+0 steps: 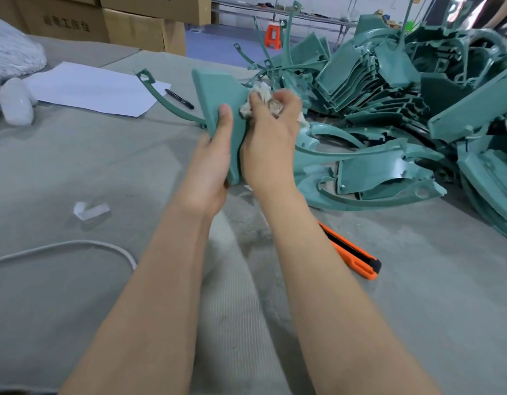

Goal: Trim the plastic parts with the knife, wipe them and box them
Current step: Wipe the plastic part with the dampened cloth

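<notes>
— What are we holding?
— A green plastic part [218, 95], raised on edge above the bench [104, 166], with a thin curved arm running off its left side. Our left hand [211, 169] is clamped round its lower edge, thumb flat on the near face.
— And the other?
— Our right hand [270, 143] is closed on a crumpled pale rag [259, 95], pressing it against the part's right side.
— Where is the knife?
— The orange knife [357, 259] lies on the bench just right of our right forearm, partly hidden by it.
— And the rest?
— A heap of green parts [403, 109] fills the right of the bench. To the left lie white paper [89, 89], a black marker [179, 98] and a white cord [75, 245]; cardboard boxes [132, 27] stand behind.
</notes>
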